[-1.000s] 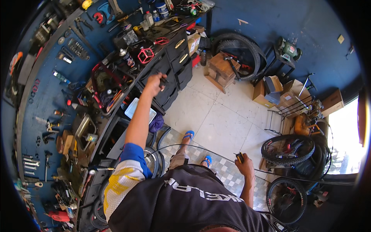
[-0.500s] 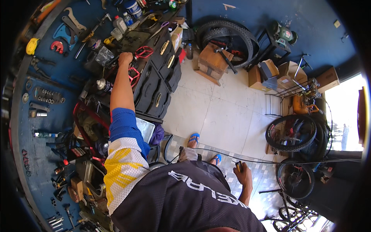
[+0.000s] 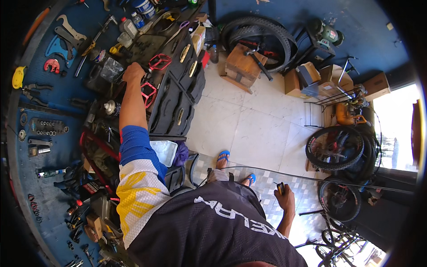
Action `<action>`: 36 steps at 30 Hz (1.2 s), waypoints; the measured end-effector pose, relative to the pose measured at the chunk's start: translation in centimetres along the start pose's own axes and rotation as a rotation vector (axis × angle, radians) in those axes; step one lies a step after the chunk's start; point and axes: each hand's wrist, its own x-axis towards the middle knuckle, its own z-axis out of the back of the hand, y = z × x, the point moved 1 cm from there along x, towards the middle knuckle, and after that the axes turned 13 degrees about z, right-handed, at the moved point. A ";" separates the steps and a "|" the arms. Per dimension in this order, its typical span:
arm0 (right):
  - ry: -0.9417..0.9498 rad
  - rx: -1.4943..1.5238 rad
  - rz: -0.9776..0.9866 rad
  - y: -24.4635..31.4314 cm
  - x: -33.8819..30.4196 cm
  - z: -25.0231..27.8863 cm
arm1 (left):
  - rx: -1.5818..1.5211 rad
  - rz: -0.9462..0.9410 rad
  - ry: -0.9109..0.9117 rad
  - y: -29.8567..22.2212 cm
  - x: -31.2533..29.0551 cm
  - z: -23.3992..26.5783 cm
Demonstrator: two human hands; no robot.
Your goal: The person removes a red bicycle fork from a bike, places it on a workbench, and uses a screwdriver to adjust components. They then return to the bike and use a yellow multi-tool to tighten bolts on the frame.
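Observation:
My left hand (image 3: 134, 73) reaches over the cluttered workbench with its fingers curled down. Whatever they hold, if anything, is hidden. Close beside it are a dark, translucent container (image 3: 112, 69) and a red bicycle pedal (image 3: 160, 62). A second red pedal (image 3: 149, 94) lies nearer my forearm, by a spray can (image 3: 111, 107). Down at the right, my right hand (image 3: 287, 200) is closed around a small yellow-and-black tool (image 3: 280, 188), whose thin dark tip sticks out. Its exact kind is too small to tell.
Tools hang on the blue pegboard (image 3: 49, 104) at the left. Black drawers (image 3: 171, 104) front the bench. A wooden block (image 3: 243, 66) with a hammer (image 3: 261, 64) stands on the floor. Tyres (image 3: 278, 38), cardboard boxes and wheels (image 3: 334, 148) line the right; a cable (image 3: 302, 176) crosses.
The view has shifted slightly. My left hand has moved a little toward the dark container, away from the pedals. My right hand still grips the tool, its thin tip now more visible.

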 end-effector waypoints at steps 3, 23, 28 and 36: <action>0.016 0.011 0.004 0.4 0.4 -0.2 | 0.003 -0.158 0.103 -1.5 -0.3 1.0; -0.141 0.141 -0.141 -7.9 -11.7 -3.4 | -0.086 -0.563 0.038 -7.5 -14.7 4.0; -0.285 0.308 -0.273 -13.9 -20.8 -4.8 | -0.354 -1.003 0.291 -9.6 -40.0 -4.8; -0.439 0.483 -0.541 -25.5 -40.7 -9.9 | 0.291 -1.635 1.204 5.5 -92.7 -18.7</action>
